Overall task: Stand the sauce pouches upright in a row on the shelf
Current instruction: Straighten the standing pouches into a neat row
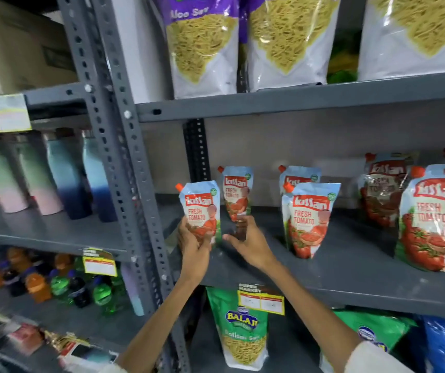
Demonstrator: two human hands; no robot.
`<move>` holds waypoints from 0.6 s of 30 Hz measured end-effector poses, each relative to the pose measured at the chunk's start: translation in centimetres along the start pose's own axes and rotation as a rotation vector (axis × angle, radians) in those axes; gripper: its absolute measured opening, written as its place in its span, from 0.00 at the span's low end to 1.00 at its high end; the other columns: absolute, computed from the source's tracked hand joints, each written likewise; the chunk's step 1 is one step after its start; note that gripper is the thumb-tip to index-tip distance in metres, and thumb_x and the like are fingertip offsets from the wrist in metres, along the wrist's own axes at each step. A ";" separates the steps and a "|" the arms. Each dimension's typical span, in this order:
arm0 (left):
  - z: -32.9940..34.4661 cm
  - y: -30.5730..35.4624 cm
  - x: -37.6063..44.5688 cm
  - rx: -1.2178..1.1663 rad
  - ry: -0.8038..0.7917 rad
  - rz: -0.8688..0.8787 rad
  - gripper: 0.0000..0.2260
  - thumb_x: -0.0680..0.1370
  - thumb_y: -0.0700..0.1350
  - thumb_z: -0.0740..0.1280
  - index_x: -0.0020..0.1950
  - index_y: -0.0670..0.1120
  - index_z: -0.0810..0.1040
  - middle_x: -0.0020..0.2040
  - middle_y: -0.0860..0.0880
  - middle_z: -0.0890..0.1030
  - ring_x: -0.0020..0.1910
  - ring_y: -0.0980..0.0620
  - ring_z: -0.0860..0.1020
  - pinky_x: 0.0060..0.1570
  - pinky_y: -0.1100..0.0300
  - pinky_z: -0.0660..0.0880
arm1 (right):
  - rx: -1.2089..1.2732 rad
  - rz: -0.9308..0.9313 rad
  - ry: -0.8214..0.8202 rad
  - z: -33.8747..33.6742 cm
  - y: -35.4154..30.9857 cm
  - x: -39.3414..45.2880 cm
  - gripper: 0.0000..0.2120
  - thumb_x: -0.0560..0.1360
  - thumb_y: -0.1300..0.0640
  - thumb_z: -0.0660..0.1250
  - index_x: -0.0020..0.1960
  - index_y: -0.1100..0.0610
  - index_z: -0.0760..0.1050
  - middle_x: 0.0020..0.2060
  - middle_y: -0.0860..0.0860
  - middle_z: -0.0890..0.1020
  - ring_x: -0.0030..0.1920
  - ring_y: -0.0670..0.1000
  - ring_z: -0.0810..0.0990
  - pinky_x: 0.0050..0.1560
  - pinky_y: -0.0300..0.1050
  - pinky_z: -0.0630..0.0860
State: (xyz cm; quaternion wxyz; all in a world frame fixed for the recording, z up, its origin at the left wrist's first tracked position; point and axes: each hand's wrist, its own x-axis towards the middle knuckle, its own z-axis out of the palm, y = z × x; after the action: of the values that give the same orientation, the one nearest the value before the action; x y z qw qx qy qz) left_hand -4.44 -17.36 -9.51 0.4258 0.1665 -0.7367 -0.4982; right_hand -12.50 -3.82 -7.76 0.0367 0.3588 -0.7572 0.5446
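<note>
My left hand (195,244) grips the lower half of a small tomato sauce pouch (199,208), holding it upright at the left front of the grey middle shelf (350,267). My right hand (245,242) is beside it with fingers spread, touching the base of a second small pouch (237,193) that stands upright further back. Two more small pouches stand upright one behind the other, the front one (310,219) and the rear one (296,179). Bigger sauce pouches stand at the right, one in front (435,219) and one behind (385,189).
A perforated grey upright (132,184) borders the shelf on the left. Large snack bags (202,47) fill the shelf above; green snack bags (242,327) stand below. Water bottles (62,173) line the neighbouring rack's shelf, drink bottles below them.
</note>
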 end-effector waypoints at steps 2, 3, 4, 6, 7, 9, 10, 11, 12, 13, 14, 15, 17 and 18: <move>-0.7 -0.3 0.6 -0.023 0.020 -0.076 0.33 0.81 0.39 0.66 0.80 0.40 0.51 0.78 0.42 0.58 0.80 0.46 0.56 0.78 0.44 0.58 | 0.058 0.075 -0.095 1.9 0.1 1.1 0.38 0.72 0.51 0.75 0.74 0.60 0.60 0.65 0.51 0.74 0.65 0.50 0.73 0.64 0.44 0.71; -1.2 -0.5 1.0 -0.055 0.017 -0.110 0.32 0.82 0.40 0.64 0.81 0.42 0.50 0.80 0.44 0.56 0.81 0.47 0.55 0.79 0.47 0.56 | 0.070 0.096 -0.126 2.9 0.0 1.6 0.39 0.72 0.52 0.75 0.74 0.60 0.59 0.66 0.52 0.73 0.67 0.51 0.72 0.65 0.45 0.71; -1.6 -0.8 1.3 -0.074 -0.015 -0.148 0.31 0.83 0.41 0.62 0.82 0.43 0.50 0.81 0.46 0.54 0.81 0.49 0.54 0.79 0.54 0.53 | 0.070 0.106 -0.139 3.7 0.1 2.0 0.37 0.72 0.54 0.75 0.74 0.61 0.59 0.65 0.52 0.74 0.67 0.52 0.73 0.64 0.45 0.72; -1.9 -1.2 1.9 -0.055 -0.096 -0.205 0.28 0.84 0.42 0.60 0.82 0.46 0.53 0.82 0.50 0.55 0.77 0.54 0.60 0.69 0.63 0.57 | 0.078 0.107 -0.128 4.7 0.2 2.5 0.32 0.72 0.58 0.74 0.70 0.61 0.63 0.61 0.54 0.78 0.62 0.53 0.78 0.58 0.45 0.75; -2.0 -1.4 2.2 -0.055 -0.116 -0.207 0.26 0.84 0.41 0.59 0.82 0.45 0.55 0.81 0.50 0.58 0.73 0.57 0.63 0.67 0.64 0.60 | 0.079 0.104 -0.109 5.0 0.2 2.6 0.28 0.72 0.60 0.74 0.67 0.62 0.65 0.60 0.56 0.80 0.58 0.53 0.79 0.55 0.46 0.76; -1.9 -1.4 2.5 -0.076 -0.131 -0.196 0.24 0.84 0.37 0.58 0.80 0.44 0.58 0.78 0.46 0.66 0.70 0.55 0.69 0.68 0.60 0.67 | 0.072 0.096 -0.074 5.3 0.1 2.8 0.24 0.72 0.63 0.74 0.64 0.62 0.69 0.57 0.55 0.81 0.56 0.54 0.81 0.55 0.44 0.76; -1.7 -1.5 2.7 -0.080 -0.136 -0.192 0.23 0.84 0.35 0.58 0.79 0.43 0.60 0.76 0.44 0.70 0.71 0.51 0.72 0.68 0.57 0.70 | 0.071 0.090 -0.066 5.2 0.1 2.8 0.23 0.72 0.63 0.74 0.64 0.62 0.70 0.55 0.53 0.81 0.57 0.53 0.81 0.56 0.43 0.76; -1.6 -1.5 2.7 -0.076 -0.136 -0.183 0.22 0.83 0.33 0.58 0.78 0.43 0.62 0.73 0.43 0.73 0.69 0.48 0.74 0.67 0.55 0.73 | 0.075 0.088 -0.072 5.1 0.0 2.7 0.23 0.72 0.64 0.73 0.64 0.62 0.70 0.55 0.52 0.81 0.59 0.53 0.80 0.58 0.42 0.76; -1.4 -1.6 2.8 -0.070 -0.141 -0.175 0.22 0.82 0.32 0.59 0.76 0.42 0.64 0.71 0.42 0.75 0.67 0.47 0.75 0.63 0.58 0.75 | 0.077 0.089 -0.072 5.0 0.0 2.5 0.23 0.72 0.65 0.73 0.65 0.62 0.70 0.55 0.51 0.81 0.59 0.52 0.80 0.60 0.43 0.76; -1.1 -1.6 2.9 -0.065 -0.150 -0.162 0.21 0.82 0.32 0.59 0.75 0.41 0.66 0.70 0.43 0.76 0.65 0.48 0.76 0.57 0.64 0.75 | 0.068 0.094 -0.064 4.7 0.1 2.4 0.23 0.73 0.65 0.72 0.65 0.61 0.71 0.56 0.51 0.81 0.60 0.51 0.80 0.62 0.44 0.76; -0.8 -1.6 2.8 -0.054 -0.170 -0.148 0.21 0.82 0.32 0.60 0.74 0.41 0.66 0.69 0.43 0.76 0.64 0.49 0.76 0.52 0.70 0.75 | 0.056 0.099 -0.051 4.3 0.3 2.2 0.23 0.73 0.64 0.72 0.66 0.60 0.71 0.58 0.52 0.82 0.60 0.51 0.80 0.63 0.45 0.76; -0.3 -1.4 2.8 -0.045 -0.193 -0.139 0.21 0.82 0.32 0.61 0.74 0.42 0.66 0.68 0.44 0.76 0.64 0.50 0.76 0.48 0.73 0.75 | 0.045 0.105 -0.034 3.7 0.5 2.1 0.23 0.73 0.64 0.72 0.67 0.60 0.71 0.59 0.53 0.82 0.61 0.52 0.80 0.64 0.46 0.75; 0.8 -1.0 2.6 -0.040 -0.248 -0.140 0.21 0.82 0.34 0.62 0.75 0.43 0.66 0.68 0.45 0.76 0.64 0.52 0.76 0.47 0.74 0.75 | 0.023 0.124 -0.012 2.3 1.1 1.9 0.25 0.74 0.63 0.72 0.68 0.59 0.70 0.61 0.54 0.81 0.61 0.52 0.79 0.66 0.48 0.75; 1.4 -0.9 2.5 -0.041 -0.267 -0.146 0.21 0.82 0.34 0.62 0.74 0.43 0.66 0.68 0.45 0.76 0.64 0.51 0.76 0.51 0.72 0.75 | 0.017 0.134 -0.006 1.6 1.5 1.8 0.24 0.74 0.63 0.72 0.68 0.60 0.70 0.61 0.54 0.81 0.61 0.52 0.80 0.66 0.49 0.75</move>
State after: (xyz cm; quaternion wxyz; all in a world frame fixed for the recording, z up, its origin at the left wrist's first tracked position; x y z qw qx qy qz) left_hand -7.18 -18.55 -9.32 0.2898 0.1431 -0.7625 -0.5605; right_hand -14.13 -5.89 -8.78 -0.0050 0.3093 -0.7749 0.5512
